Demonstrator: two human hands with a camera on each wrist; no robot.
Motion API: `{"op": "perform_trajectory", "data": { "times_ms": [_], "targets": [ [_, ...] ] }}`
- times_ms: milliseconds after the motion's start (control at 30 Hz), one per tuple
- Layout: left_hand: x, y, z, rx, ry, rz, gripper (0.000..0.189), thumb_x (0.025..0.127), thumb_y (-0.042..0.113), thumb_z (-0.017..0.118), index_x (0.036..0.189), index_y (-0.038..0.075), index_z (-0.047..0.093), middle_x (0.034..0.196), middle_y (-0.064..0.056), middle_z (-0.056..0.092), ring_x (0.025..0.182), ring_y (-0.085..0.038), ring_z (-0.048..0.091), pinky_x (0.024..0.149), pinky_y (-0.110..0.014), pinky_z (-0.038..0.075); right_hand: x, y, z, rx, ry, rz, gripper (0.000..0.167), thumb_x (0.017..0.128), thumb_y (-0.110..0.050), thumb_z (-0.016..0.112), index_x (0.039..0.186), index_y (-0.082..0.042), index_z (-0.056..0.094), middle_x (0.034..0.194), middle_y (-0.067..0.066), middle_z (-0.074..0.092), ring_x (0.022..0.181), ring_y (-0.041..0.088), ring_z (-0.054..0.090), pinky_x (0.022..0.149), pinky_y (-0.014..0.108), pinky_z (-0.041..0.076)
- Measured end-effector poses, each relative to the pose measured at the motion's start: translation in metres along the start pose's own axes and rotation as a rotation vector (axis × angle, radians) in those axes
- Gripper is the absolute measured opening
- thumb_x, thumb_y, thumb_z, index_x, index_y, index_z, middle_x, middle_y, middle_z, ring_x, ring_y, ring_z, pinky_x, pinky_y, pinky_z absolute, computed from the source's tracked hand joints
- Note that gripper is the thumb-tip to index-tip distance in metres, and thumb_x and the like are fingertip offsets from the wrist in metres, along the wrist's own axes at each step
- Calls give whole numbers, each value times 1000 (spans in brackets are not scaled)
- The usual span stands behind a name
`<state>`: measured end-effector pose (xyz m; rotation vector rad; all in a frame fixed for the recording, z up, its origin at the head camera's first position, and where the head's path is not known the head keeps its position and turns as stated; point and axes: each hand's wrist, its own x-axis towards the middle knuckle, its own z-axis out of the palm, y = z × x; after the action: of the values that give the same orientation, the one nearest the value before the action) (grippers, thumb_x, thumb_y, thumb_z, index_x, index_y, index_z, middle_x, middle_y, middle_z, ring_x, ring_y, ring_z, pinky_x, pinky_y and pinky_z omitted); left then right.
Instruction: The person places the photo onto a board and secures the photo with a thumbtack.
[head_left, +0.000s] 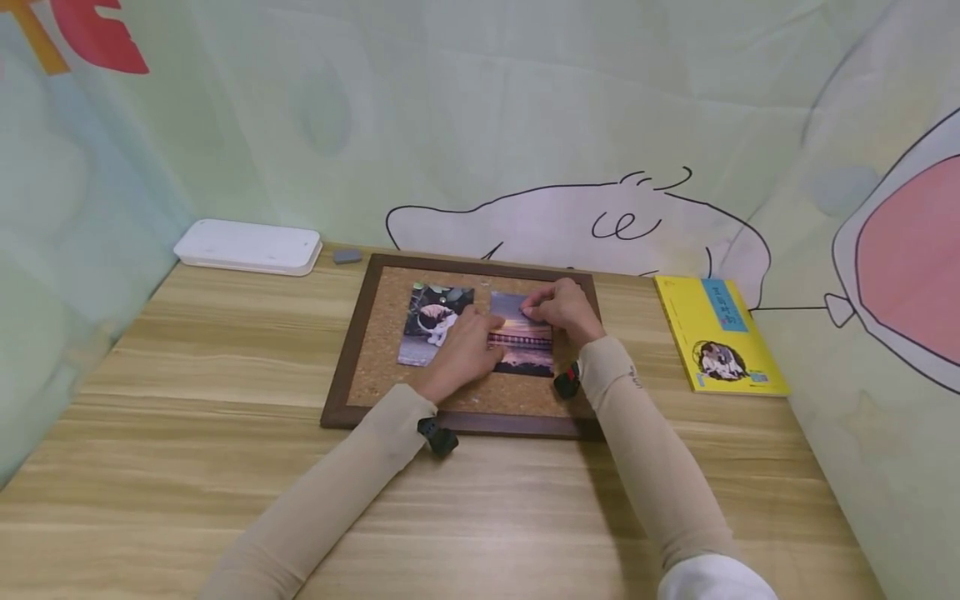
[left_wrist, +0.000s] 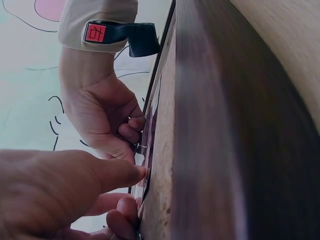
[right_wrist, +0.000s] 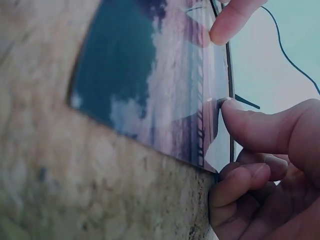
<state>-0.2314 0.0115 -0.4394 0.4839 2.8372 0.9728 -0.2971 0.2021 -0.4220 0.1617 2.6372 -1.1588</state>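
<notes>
A corkboard (head_left: 390, 379) in a dark brown frame lies on the table and bears two photos. On its right half is a sunset photo (head_left: 525, 360) with a railing across it. My right hand (head_left: 564, 308) is at this photo's upper part, thumb and fingertips pinching a small dark-headed pin (left_wrist: 140, 148) whose thin metal shaft points at the print. With its fingertips on the sunset photo's left edge, my left hand (head_left: 467, 348) presses it to the cork. That hand partly covers the other photo (head_left: 417, 335), which shows a white figure on a dark ground.
A white flat case (head_left: 249, 245) and a small grey piece (head_left: 347, 256) stand at the back left. To the right of the board lies a yellow book (head_left: 686, 337). A printed cloth (head_left: 525, 125) rises behind the wooden table (head_left: 225, 358).
</notes>
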Motion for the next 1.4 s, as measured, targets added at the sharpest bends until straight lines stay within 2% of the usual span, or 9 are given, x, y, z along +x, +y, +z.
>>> {"op": "perform_trajectory", "data": {
  "times_ms": [133, 367, 567, 700, 800, 1000, 1067, 1233, 1400],
  "targets": [
    [0, 1, 0, -3, 3, 3, 49, 97, 16, 76, 143, 0, 67, 139, -23, 65, 129, -36, 57, 109, -50, 50, 0, 0, -2, 22, -14, 7, 9, 98, -11, 77, 102, -4, 80, 100, 3, 62, 85, 18, 48, 72, 29, 38],
    [-1, 0, -2, -2, -6, -8, 49, 97, 16, 76, 143, 0, 67, 139, -23, 64, 129, -36, 57, 109, -50, 50, 2, -10, -2, 38, -26, 66, 9, 97, -15, 78, 98, -7, 75, 105, 4, 62, 91, 20, 51, 74, 29, 41],
    [0, -1, -1, -7, -5, -1, 48, 98, 16, 76, 143, 0, 67, 137, -24, 64, 124, -35, 58, 105, -50, 52, 6, -17, -1, 80, -17, 146, 14, 95, -16, 80, 102, -11, 69, 98, 2, 54, 81, 18, 45, 65, 30, 36],
    [0, -1, -1, -10, -11, -8, 49, 98, 17, 75, 144, 1, 66, 137, -24, 62, 123, -35, 58, 103, -50, 53, 7, -17, -1, 73, -19, 163, 15, 94, -15, 80, 104, -11, 69, 98, 1, 54, 80, 17, 45, 65, 30, 37],
    [-1, 0, -1, -8, -13, -18, 50, 99, 17, 75, 145, 1, 66, 137, -23, 62, 122, -34, 58, 103, -49, 53, 6, -17, -1, 64, -13, 147, 15, 94, -13, 79, 104, -10, 68, 100, 2, 55, 82, 17, 46, 67, 30, 38],
    [-4, 2, -1, -8, -28, -39, 50, 99, 18, 76, 145, 2, 66, 136, -23, 61, 122, -33, 58, 104, -48, 52, 0, -14, 3, -132, 34, 75, 16, 91, -17, 79, 101, -13, 68, 110, 9, 64, 95, 24, 54, 77, 32, 42],
    [-4, 2, -1, -9, -30, -40, 50, 99, 18, 76, 145, 1, 66, 136, -23, 61, 122, -33, 58, 104, -48, 52, -1, -14, 4, -157, 43, 65, 17, 91, -18, 79, 101, -14, 68, 114, 11, 66, 98, 26, 56, 81, 35, 43],
    [-4, 1, -1, -6, -24, -27, 50, 99, 19, 77, 144, 2, 66, 138, -22, 64, 126, -35, 57, 108, -49, 50, -3, -11, 3, -110, 47, 55, 18, 90, -15, 79, 104, -12, 68, 119, 12, 68, 101, 28, 55, 86, 37, 43],
    [-4, -1, -6, -10, -27, 1, 50, 98, 19, 76, 144, 4, 67, 134, -18, 69, 125, -32, 58, 107, -48, 49, -4, -8, 0, 28, 5, 32, 22, 94, -13, 76, 114, -8, 68, 115, 11, 65, 94, 22, 55, 76, 30, 44]
  ]
}}
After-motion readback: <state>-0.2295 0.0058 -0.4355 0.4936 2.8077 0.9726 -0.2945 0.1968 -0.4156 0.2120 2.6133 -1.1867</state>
